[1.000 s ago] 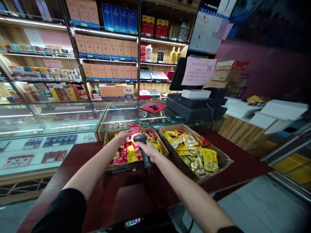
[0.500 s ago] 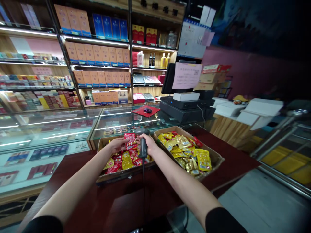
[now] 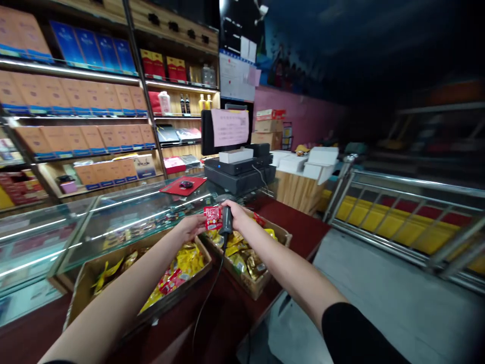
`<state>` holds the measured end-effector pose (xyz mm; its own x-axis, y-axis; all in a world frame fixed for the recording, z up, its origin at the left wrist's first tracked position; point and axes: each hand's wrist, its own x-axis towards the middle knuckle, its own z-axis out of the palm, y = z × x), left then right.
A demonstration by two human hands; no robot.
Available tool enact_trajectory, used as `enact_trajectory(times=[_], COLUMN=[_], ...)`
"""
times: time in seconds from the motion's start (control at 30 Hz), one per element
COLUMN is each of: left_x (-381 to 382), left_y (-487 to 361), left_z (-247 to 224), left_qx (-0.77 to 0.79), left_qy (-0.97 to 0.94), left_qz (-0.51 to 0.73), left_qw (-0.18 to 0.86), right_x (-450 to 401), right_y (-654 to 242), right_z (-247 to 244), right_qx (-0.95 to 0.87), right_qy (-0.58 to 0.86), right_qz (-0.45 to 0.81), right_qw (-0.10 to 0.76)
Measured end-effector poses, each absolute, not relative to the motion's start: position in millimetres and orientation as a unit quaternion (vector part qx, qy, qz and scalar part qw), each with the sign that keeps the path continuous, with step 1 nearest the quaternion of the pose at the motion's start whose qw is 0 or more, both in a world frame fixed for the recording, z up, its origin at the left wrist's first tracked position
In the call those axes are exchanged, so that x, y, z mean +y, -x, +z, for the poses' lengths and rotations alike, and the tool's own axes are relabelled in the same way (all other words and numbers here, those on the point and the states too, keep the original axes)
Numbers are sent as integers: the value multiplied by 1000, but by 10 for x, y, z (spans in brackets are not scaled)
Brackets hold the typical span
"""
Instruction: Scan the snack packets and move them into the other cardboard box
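Observation:
My left hand (image 3: 192,225) is closed on the edge of a small red snack packet (image 3: 212,218). My right hand (image 3: 235,214) wraps round the handle of a dark barcode scanner (image 3: 226,221), close beside the packet. A cable runs down from the scanner's handle. Both hands are above the right cardboard box (image 3: 286,240), which holds yellow, gold and some red packets. Below my left forearm stands the left cardboard box (image 3: 81,275), with yellow packets and a few red ones in it. My forearm hides part of that box.
Both boxes stand on a dark red counter (image 3: 303,222). Behind are a glass display case (image 3: 125,202), a red mouse pad (image 3: 174,187) and a till with a monitor (image 3: 206,131). A metal railing (image 3: 401,187) runs along the right. Stocked shelves line the back wall.
The view has swung to the right. Both hands, with the red packet and scanner, have moved from over the left box to over the right box.

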<state>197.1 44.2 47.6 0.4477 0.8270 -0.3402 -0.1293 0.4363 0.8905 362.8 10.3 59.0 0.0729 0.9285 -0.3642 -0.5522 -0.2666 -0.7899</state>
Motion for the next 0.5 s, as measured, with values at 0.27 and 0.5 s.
enact_trajectory(times=[0.27, 0.5], left_x=[393, 677], left_y=[-2885, -2172], left_z=[494, 428], left_qx=[408, 442], left_qy=[-434, -419], left_qz=[243, 292], left_qw=[766, 737], right_x=[-150, -21], right_y=[-4522, -4260], right_z=[636, 784], right_qx=[-145, -167], right_qy=[483, 487], right_qz=[548, 529], right_qw=[667, 675])
